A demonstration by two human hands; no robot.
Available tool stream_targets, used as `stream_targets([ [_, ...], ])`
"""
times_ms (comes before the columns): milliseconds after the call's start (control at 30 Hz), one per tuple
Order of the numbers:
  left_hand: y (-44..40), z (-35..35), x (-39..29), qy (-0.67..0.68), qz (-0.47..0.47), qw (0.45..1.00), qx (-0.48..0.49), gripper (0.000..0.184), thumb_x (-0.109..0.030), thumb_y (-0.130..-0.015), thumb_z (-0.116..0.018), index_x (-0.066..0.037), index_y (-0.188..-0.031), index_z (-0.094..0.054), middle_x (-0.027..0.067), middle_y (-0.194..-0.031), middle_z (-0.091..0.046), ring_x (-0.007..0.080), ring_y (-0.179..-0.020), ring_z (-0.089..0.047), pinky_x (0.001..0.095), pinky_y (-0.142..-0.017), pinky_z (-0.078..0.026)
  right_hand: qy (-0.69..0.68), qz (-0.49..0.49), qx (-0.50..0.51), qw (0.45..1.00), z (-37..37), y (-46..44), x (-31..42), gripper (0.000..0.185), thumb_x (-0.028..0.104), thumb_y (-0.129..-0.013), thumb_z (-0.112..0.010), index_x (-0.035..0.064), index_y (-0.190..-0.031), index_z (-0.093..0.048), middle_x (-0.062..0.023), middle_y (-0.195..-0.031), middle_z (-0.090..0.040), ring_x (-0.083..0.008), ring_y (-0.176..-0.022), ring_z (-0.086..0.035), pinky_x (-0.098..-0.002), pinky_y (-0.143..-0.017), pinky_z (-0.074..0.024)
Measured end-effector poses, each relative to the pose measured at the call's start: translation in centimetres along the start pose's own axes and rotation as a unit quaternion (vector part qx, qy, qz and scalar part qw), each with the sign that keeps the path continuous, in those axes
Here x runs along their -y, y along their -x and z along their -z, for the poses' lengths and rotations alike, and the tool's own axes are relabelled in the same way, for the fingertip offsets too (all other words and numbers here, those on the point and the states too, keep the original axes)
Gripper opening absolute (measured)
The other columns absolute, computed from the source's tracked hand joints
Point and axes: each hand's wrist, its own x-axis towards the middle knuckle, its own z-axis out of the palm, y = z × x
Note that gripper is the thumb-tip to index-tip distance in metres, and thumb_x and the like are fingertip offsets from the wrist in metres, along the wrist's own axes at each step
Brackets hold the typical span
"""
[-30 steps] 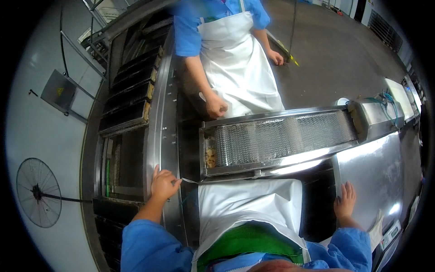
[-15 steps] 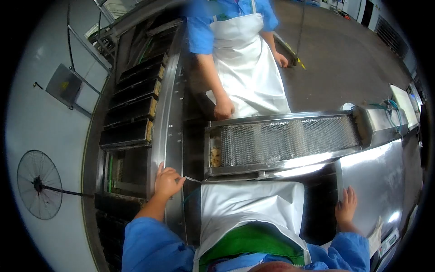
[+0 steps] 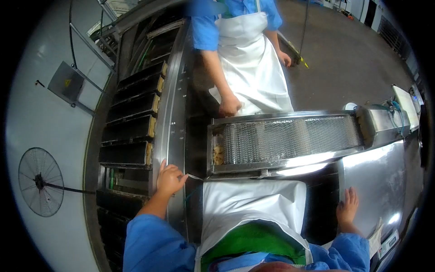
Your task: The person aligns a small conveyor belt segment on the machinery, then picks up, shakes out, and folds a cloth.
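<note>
My left hand (image 3: pixel 170 180) rests on the steel rail (image 3: pixel 176 136) beside a line of dark molds (image 3: pixel 122 155). Its fingers lie apart over the rail edge, and the thumb points right. A thin pale strip (image 3: pixel 195 177) runs from near the thumb toward my white apron (image 3: pixel 253 195); whether the thumb touches it I cannot tell. On the right, my right hand (image 3: pixel 347 205) lies with stretched fingers on the edge of a steel table (image 3: pixel 374 181), holding nothing. Between my hands and beyond the apron stands a mesh-belt conveyor (image 3: pixel 290 140), with pale pieces (image 3: pixel 219 155) at its left end.
A co-worker in a white apron (image 3: pixel 256 63) stands across the conveyor, one hand (image 3: pixel 230 105) near its left end. A wire fan (image 3: pixel 41 181) is at the left wall. A device with a display (image 3: pixel 387 243) lies at lower right. A steel housing (image 3: pixel 385 123) closes the conveyor's right end.
The dark molds have moved along the line toward me, narrowing the gap near my left hand. Both my hands have stayed in place; the view has shifted slightly.
</note>
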Motion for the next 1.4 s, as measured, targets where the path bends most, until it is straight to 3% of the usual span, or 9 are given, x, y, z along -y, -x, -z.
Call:
stream_targets([
  [667,-0.1,-0.1,0.2,0.0,0.012,0.999,0.032,0.023,-0.03,-0.075,-0.078,-0.009,-0.068,-0.072,0.0114,-0.085,-0.072,0.0265,-0.101,-0.066,0.055,-0.115,-0.027,0.012,0.007,-0.019,1.0,0.3,-0.1,0.3,0.07,0.001,-0.071,-0.063,0.0106,-0.138,-0.046,-0.0168,-0.149,-0.041,-0.04,-0.138,-0.037,-0.0534,-0.113,-0.0301],
  [1400,-0.1,-0.4,0.5,-0.005,0.019,0.999,0.032,0.022,-0.029,-0.075,-0.077,-0.011,-0.064,-0.072,0.004,-0.077,-0.069,0.0214,-0.094,-0.064,0.051,-0.118,-0.024,0.001,0.01,-0.009,1.0,0.6,-0.2,0.4,0.067,0.004,-0.072,-0.063,0.008,-0.137,-0.048,-0.0188,-0.148,-0.042,-0.0414,-0.137,-0.037,-0.0565,-0.112,-0.0301],
])
